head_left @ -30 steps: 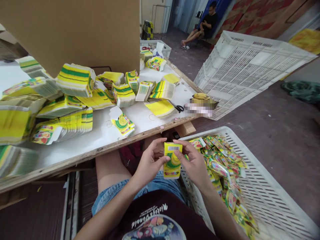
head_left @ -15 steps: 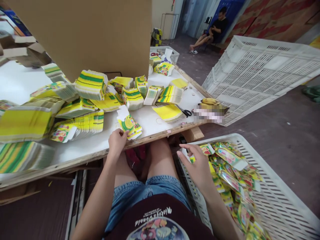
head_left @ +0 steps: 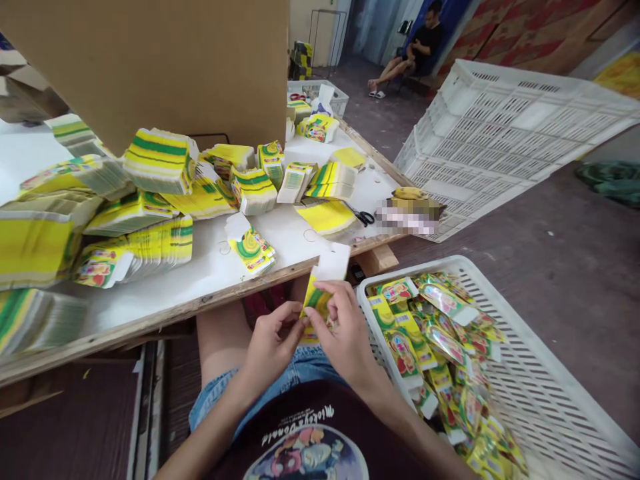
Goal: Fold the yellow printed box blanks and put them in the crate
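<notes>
Both of my hands hold one flat yellow-and-green carton blank (head_left: 323,283) over my lap, just below the table's front edge. My left hand (head_left: 270,347) pinches its lower left side. My right hand (head_left: 345,333) grips its right side, with the white flap sticking up. A small stack of the same blanks (head_left: 250,250) lies on the white table (head_left: 200,280) near the edge. To my right a white slotted crate (head_left: 540,393) holds several folded yellow cartons (head_left: 440,347).
Many stacks of yellow-green blanks (head_left: 125,220) cover the table's left and middle. Scissors (head_left: 363,215) lie near its right end. A large cardboard sheet (head_left: 165,60) stands behind. Another white crate (head_left: 500,133) leans at right. A person (head_left: 410,53) sits far back.
My left hand took a blank from the small stack on the table and brought it over my lap. My right hand left the crate and joined it on the blank.
</notes>
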The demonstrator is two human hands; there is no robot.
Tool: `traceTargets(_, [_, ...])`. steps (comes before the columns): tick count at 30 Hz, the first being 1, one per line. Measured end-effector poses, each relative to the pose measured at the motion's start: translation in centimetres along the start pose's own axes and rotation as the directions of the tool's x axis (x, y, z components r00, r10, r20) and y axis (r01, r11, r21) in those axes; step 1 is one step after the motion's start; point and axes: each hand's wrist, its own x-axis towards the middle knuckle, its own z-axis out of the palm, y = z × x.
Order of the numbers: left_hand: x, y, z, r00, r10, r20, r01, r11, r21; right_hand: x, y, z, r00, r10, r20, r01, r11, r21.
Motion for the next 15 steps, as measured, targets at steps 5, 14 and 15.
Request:
traceTargets(5, [0.6,-0.7,0.3,0.952,-0.037,0.302,0.169,0.889,-0.426,-0.7,-0.4,0.1,0.986,0.161,0.055,-0.170,0.925,0.341])
traceTargets(14, [1.1,-2.7,1.8,0.979,-0.188,0.080,0.201,0.805,-0.558,-1.3,1.2,-0.7,0.964,0.267,-0.006,-0.258,0.939,0.225])
traceTargets(15, [1.1,-2.7,1.9,0.982,-0.180,0.063,0.186,0.836,-0.517,-1.3,1.7,-0.7,0.959,0.280,0.040,-0.282,0.941,0.187])
